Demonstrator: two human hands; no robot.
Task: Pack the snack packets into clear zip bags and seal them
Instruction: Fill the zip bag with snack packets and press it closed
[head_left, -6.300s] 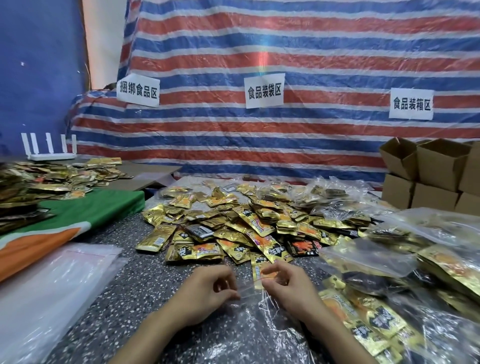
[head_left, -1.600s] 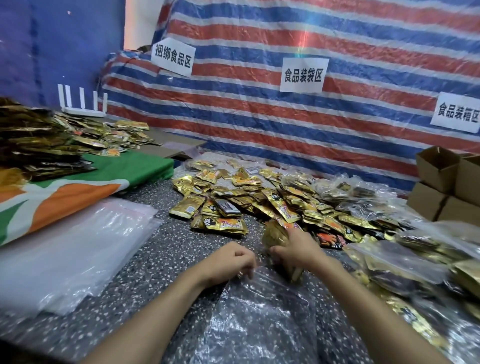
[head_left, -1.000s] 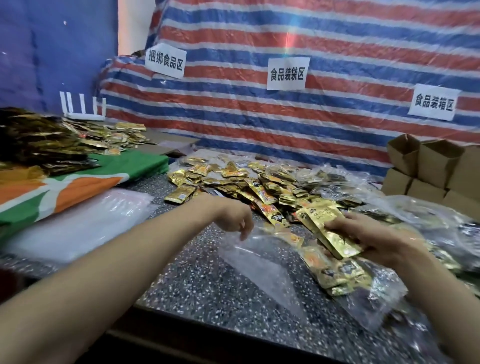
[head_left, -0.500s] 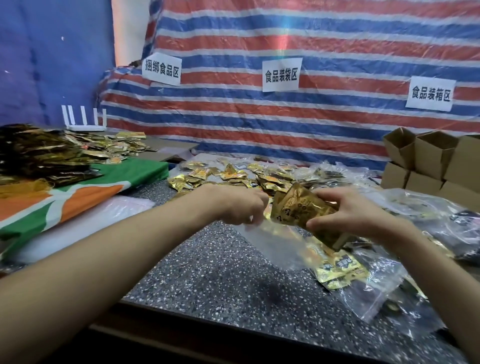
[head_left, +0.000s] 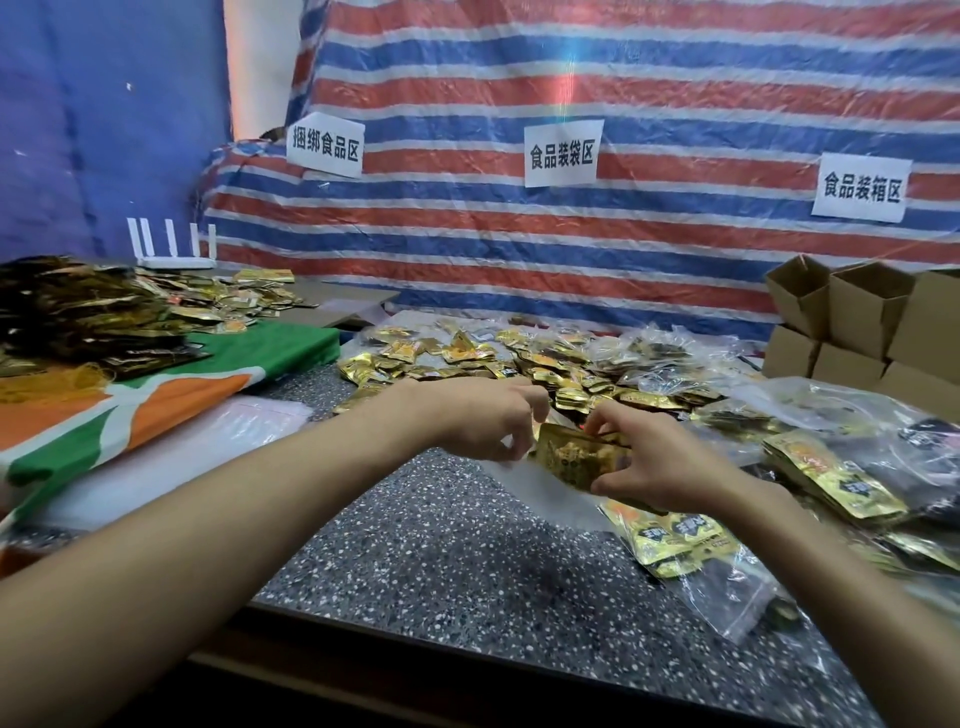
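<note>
1. Far left: a heap of dark gold foil packets (head_left: 78, 312), too many to count, lies on a green, white and orange cloth (head_left: 171, 395). Behind it stands one white router (head_left: 171, 257) with five upright antennas.
2. Below the cloth, a stack of flat clear bags (head_left: 156, 467) lies on the speckled grey stone tabletop (head_left: 441, 551). It is probably a supply kept within reach. The number cannot be told.
3. Centre: the left hand (head_left: 483, 421) reaches in. Its grip pinches the edge of one clear plastic zip bag (head_left: 540, 480) just above the tabletop, seemingly to keep the mouth open.
4. Just right: the right hand (head_left: 660, 462) has its grip pinched round a bundle of gold foil snack packets (head_left: 576, 457), held at the bag's mouth for loading. How many are in the bundle cannot be told.
5. Behind both hands, a loose pile of gold packets (head_left: 519, 364) is spread out, dozens of them, likely waiting to be bagged.
6. Under the right wrist, a part-filled clear bag (head_left: 680, 540) lies flat, with at least three packet faces showing. Further right is a heap of filled clear bags (head_left: 857, 441).
7. Far right: brown cardboard boxes (head_left: 867, 306) are stacked in two rows. At least six show, and some have open flaps.
8. Backdrop: a red, white and blue striped tarpaulin (head_left: 675, 78) carries three white paper signs (head_left: 561, 153).
</note>
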